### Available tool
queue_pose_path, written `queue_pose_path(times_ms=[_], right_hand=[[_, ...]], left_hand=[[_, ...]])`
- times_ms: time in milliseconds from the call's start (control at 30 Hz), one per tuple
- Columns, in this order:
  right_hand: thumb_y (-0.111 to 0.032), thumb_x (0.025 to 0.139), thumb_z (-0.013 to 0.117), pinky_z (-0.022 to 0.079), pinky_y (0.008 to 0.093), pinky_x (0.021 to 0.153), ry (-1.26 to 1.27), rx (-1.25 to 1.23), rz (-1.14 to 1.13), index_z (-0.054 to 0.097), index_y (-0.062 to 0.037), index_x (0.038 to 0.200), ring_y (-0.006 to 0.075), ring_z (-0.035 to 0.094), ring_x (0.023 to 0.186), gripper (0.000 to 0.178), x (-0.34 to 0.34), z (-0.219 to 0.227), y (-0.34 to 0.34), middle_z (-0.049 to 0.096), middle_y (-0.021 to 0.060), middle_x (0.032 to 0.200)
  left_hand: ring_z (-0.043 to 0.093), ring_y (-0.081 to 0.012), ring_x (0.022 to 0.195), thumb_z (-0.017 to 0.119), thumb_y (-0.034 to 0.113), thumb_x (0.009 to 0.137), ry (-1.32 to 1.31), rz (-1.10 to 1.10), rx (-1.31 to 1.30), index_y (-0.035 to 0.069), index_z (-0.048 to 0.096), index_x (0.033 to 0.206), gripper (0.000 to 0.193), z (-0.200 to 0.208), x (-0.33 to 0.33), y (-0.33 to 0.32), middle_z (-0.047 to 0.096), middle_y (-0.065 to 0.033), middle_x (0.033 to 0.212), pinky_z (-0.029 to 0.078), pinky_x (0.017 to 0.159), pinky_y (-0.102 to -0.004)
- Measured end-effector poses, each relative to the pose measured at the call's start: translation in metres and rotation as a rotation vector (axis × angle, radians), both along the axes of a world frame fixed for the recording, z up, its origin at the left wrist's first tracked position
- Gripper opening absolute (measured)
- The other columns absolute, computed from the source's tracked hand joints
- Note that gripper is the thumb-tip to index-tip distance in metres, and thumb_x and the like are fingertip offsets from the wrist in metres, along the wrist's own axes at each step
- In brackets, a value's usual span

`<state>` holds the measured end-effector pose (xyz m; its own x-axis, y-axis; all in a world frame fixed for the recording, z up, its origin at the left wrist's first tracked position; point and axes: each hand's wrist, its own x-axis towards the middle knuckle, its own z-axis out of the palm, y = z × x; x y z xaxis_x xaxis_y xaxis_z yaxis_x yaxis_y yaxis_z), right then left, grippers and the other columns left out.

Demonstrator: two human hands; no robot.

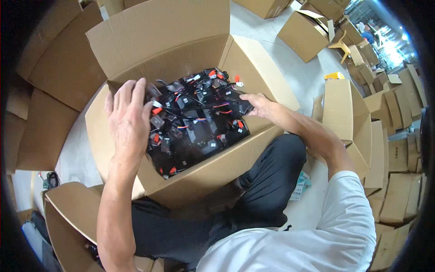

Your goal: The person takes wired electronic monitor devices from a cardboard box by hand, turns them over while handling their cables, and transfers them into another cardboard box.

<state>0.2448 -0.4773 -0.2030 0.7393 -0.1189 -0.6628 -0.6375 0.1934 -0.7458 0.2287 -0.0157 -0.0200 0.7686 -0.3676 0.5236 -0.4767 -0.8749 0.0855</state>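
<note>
A large open cardboard box (253,68) stands in front of me, between my knees. It is filled with several small black parts (199,127) that carry orange tabs and thin coloured wires. My left hand (129,120) reaches into the box at its left side, fingers curled over the parts there. My right hand (256,105) rests at the box's right wall, fingertips on the black parts. Whether either hand has a part gripped is hidden by the fingers.
Another open cardboard box (68,213) sits at my lower left and one (349,118) at my right. Many more boxes (394,118) are stacked along the right and far side. A yellow chair (342,47) and a person (364,31) are far back.
</note>
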Motion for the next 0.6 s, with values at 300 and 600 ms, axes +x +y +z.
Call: queue_pose_path(times_ms=[300, 600], right_hand=[[-0.045, 0.128, 0.057, 0.071, 0.0514, 0.111, 0.212, -0.297, 0.145, 0.070, -0.0019, 0.155, 0.0325, 0.081, 0.135, 0.052, 0.016, -0.098, 0.009, 0.082, 0.0170, 0.146], [-0.039, 0.128, 0.062, 0.059, 0.0577, 0.128, 0.293, -0.377, 0.420, 0.067, -0.0056, 0.164, 0.0282, 0.072, 0.150, 0.049, 0.020, -0.185, -0.025, 0.077, 0.0092, 0.160]], left_hand=[[0.055, -0.0382, 0.162, 0.090, 0.013, 0.101, 0.132, -0.062, 0.144, 0.007, 0.070, 0.161, 0.063, 0.000, -0.037, 0.008, 0.062, -0.0169, 0.167, 0.031, 0.145, -0.0652], [0.055, -0.0378, 0.163, 0.093, 0.014, 0.096, 0.184, -0.055, 0.114, 0.005, 0.073, 0.154, 0.062, -0.002, -0.038, 0.025, 0.062, -0.0173, 0.166, 0.032, 0.144, -0.0672]])
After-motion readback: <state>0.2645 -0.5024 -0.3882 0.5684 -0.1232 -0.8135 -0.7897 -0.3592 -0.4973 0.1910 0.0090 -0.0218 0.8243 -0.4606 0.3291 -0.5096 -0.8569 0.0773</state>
